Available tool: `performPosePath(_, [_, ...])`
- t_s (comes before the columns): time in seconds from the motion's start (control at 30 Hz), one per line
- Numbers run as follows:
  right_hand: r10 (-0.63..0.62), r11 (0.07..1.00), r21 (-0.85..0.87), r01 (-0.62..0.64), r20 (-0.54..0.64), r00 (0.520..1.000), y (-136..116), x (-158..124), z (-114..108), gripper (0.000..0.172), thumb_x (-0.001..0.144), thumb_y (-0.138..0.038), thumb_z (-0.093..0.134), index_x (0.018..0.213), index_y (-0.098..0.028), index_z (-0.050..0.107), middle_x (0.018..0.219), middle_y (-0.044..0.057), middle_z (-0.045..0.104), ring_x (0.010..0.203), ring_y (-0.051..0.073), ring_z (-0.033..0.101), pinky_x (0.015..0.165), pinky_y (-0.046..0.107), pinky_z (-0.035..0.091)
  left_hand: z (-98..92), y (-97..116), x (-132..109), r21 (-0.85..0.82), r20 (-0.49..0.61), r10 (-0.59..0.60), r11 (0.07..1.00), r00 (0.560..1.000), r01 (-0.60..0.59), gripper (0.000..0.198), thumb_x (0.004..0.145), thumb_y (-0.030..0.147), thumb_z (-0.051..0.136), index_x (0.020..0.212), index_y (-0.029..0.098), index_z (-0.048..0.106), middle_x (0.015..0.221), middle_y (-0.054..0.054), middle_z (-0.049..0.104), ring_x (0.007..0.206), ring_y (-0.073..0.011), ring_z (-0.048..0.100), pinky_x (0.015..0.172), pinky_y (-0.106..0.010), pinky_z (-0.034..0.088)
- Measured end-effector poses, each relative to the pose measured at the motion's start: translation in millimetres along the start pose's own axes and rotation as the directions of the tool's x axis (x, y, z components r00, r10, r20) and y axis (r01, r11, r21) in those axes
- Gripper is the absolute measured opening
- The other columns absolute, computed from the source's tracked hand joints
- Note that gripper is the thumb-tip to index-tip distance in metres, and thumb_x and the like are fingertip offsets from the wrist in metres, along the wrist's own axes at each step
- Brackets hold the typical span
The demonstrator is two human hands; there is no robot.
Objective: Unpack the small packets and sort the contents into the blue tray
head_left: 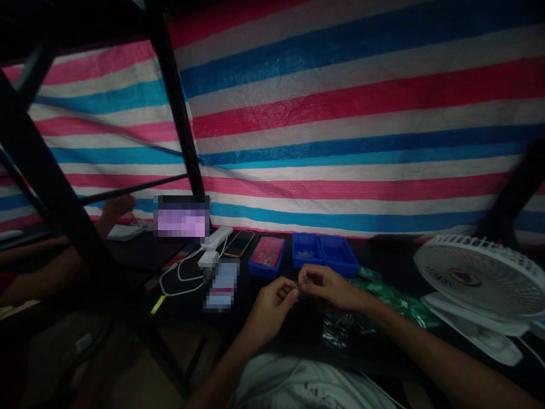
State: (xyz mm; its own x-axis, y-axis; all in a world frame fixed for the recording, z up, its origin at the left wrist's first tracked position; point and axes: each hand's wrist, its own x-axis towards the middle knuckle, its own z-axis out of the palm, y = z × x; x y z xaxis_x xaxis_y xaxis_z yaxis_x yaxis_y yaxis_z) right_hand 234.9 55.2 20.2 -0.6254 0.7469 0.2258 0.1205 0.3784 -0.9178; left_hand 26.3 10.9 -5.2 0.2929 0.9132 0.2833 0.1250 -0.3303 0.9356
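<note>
At the far left a co-worker's forearm reached in behind a black metal frame, the raised hand near a white cord. Right of it stood a screen, blurred into blocks. A white cable looped over the black table, a yellow strip at its near side and a white adapter on its right. Next lay a pale rectangle, also blurred out, and beyond it a dark phone. The left hand came next, thumb and fingers pinched narrow, in front of a blue tray holding a pink container. A small dark piece sat between the fingertips of both hands, too small to identify. The right hand pinched it from the other side, close before two joined blue bins; small bits lay in the left one. Below its wrist were clear plastic bags, then green packets, and at the far right a white fan
</note>
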Motion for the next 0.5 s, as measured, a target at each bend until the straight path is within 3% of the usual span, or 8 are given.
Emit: performPosePath(0.5, [0.005,1.0,0.022,-0.004,-0.054,0.999,6.5,1.0,-1.6,0.028,0.089,-0.043,0.069,0.086,-0.018,0.056,0.077,-0.003,0.049,0.066,0.012,0.043,0.06,0.024,0.034,-0.7,-4.6,1.8,-0.007,-0.021,-0.011,1.0,1.0,0.011,0.02,0.094,0.036,0.061,0.094,0.017,0.067,0.081,-0.002,0.066,0.072,-0.0147,0.06,0.067,-0.024,0.046])
